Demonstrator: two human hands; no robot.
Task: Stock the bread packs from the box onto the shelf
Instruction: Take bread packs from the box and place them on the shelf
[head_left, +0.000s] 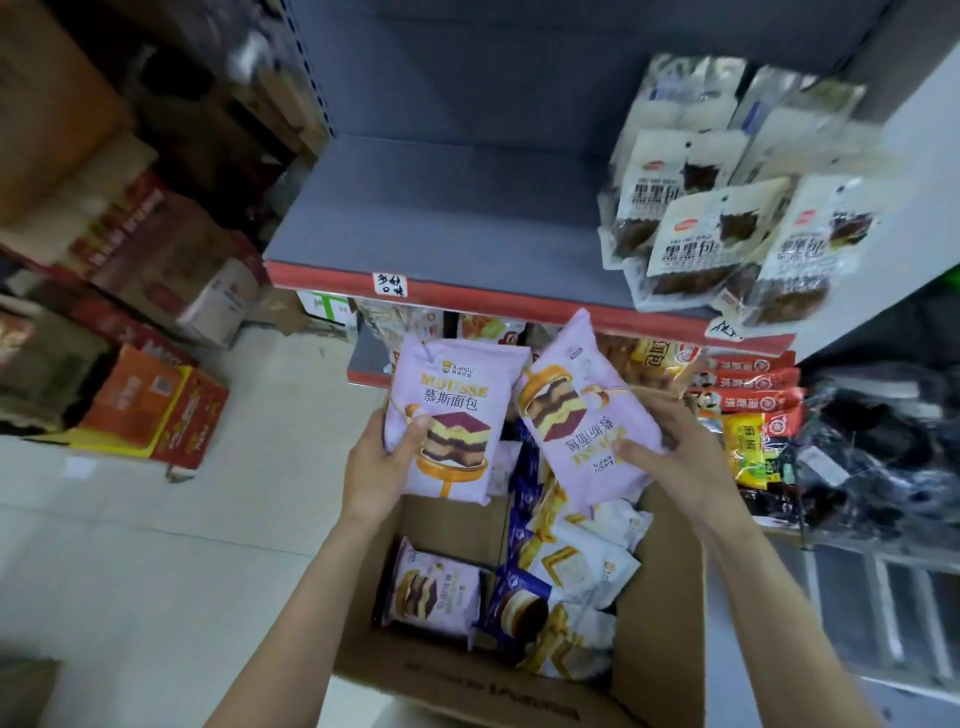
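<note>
Bread packs, two purple ones, up over the box (670, 597): left hand (376, 467) grips one (449, 415), right hand (675, 452) grips the other (582, 410), below the shelf (441, 218).

My left hand (382, 462): fingers tucked behind the upright purple pack (447, 421), only the thumb shows. Right hand (675, 457) covers the near right edge of the tilted pack (582, 415). Box (660, 597): near wall cut off by the bottom edge; floor mostly buried under packs. Far left cartons (93, 208) blurred, print unreadable. Lower shelf goods (649, 358) half hidden under the red rail. Black bundle (878, 447) at right too smeared to identify.
</note>
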